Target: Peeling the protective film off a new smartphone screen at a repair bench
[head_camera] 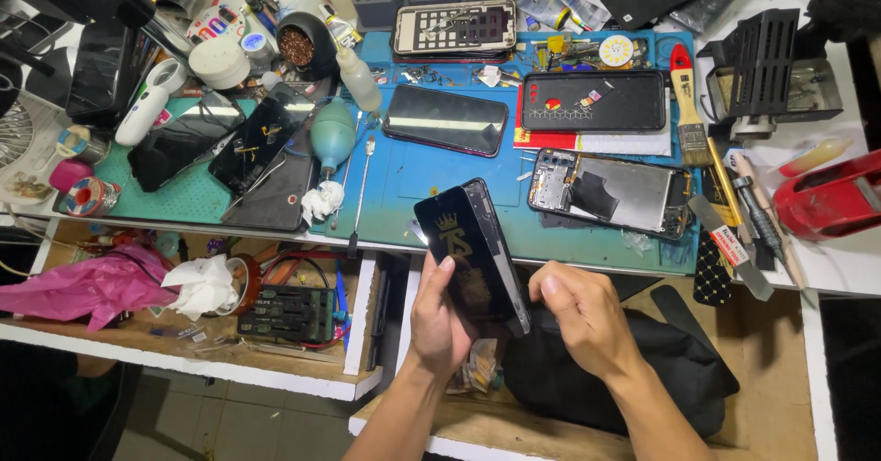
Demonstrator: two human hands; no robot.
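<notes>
A left hand (439,319) grips a black phone (471,252) from below, fingers closed round its lower end, holding it tilted just off the near edge of a cluttered table (413,181). The right hand (580,314) hovers beside the phone's lower right edge, fingers curled together, holding nothing that shows. On the blue mat (431,195) beyond lie an opened phone (610,193), a dark screen (445,120) and a brush (688,103).

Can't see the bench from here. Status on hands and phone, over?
Left hand grips the black phone, tilted over the bench edge. Right hand closed beside its lower edge, contact unclear. Opened phone lies on the blue mat just beyond.
</notes>
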